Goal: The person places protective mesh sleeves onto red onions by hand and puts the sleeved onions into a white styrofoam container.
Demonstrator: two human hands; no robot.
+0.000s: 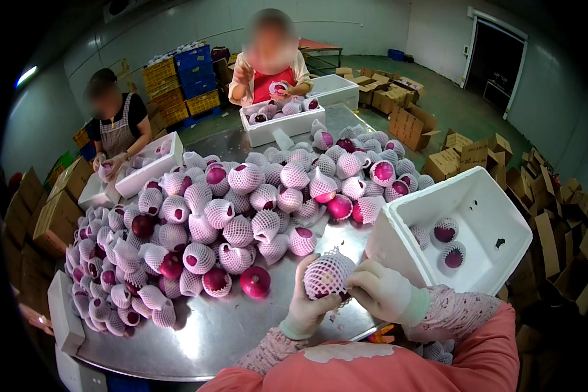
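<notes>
Gloved in white, my left hand (309, 299) cups a round magenta fruit (327, 274) wrapped in a white foam net sleeve. My right hand (389, 291), also gloved, pinches the sleeve's edge on the fruit's right side. Both hands are above the near edge of a metal table (206, 338). Just right of them stands a tilted white foam box (490, 245), with a few sleeved fruits (453, 257) at its bottom. A large heap of sleeved fruits (237, 230) spreads to the left and beyond. One bare magenta fruit (255, 281) lies at the heap's front.
Across the table a person in a red apron (273, 83) holds a sleeved fruit behind a filled foam box (284, 128). Another person (117, 122) works at the left beside foam boxes (152, 166). Cardboard cartons (475, 157) crowd the floor at right; plastic crates (193, 73) are stacked behind.
</notes>
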